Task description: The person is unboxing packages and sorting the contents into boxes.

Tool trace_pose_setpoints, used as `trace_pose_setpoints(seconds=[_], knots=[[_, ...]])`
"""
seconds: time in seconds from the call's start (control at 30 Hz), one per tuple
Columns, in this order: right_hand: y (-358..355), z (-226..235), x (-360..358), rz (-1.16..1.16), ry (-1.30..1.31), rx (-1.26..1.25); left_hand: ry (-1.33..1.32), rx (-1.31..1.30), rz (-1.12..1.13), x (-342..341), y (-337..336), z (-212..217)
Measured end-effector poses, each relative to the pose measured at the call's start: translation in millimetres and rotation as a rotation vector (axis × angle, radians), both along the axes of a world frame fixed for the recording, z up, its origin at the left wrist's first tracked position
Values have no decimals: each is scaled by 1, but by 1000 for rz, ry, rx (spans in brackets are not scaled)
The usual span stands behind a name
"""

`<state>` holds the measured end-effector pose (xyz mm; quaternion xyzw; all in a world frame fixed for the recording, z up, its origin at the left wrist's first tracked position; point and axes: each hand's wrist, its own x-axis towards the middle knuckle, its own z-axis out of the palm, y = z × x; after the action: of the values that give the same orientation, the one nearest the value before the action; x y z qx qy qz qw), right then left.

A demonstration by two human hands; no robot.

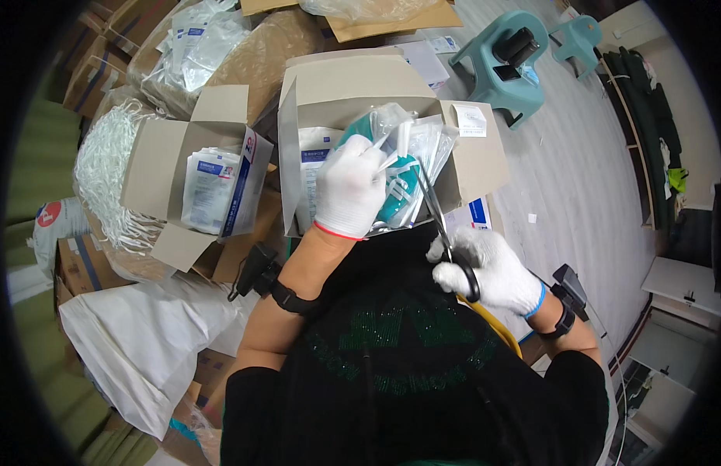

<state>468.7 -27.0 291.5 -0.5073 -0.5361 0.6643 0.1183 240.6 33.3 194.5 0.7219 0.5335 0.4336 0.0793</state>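
Apparently underway, amount finished unclear: open carton [352,85], upper centre of frame, holding clear-wrapped teal items [403,186] and flat packets [315,151]; handling looks unfinished. My left hand [350,186]: fingers pinched closed, seemingly on a white strip [388,161]. My right hand [492,272], right of centre: fingers curled around dark-handled scissors [439,213], blades angled upper left.

One head-worn wide fisheye view, upright, looking steeply down from above, near the hands [350,186]
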Motion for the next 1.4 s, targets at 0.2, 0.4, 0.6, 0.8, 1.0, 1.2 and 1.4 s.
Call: trace_pose_setpoints(seconds=[0.2, 0.4, 0.6, 0.8, 1.0, 1.2, 1.4], knots=[[4, 6, -10, -17, -45, 71, 364, 48, -8, 20, -11, 1], [13, 3, -9, -1, -141, 109, 394, 2, -85, 26, -20, -7], [9, 0, -3, -16, -162, 172, 72, 66, -57, 12, -16, 8], [-11, -24, 18, 199, -338, 1008, -106, 339, -70, -10, -31, 72], [-8, -45, 8, 68, -353, 1165, -858, 216, -105, -82, -47, 154], [6, -51, 0, -7, -238, 1054, 22, -12, 535, -240, -63, 178], [15, -52, -8, 75, -261, 1127, 295, -519, 396, -324, -22, 60]])
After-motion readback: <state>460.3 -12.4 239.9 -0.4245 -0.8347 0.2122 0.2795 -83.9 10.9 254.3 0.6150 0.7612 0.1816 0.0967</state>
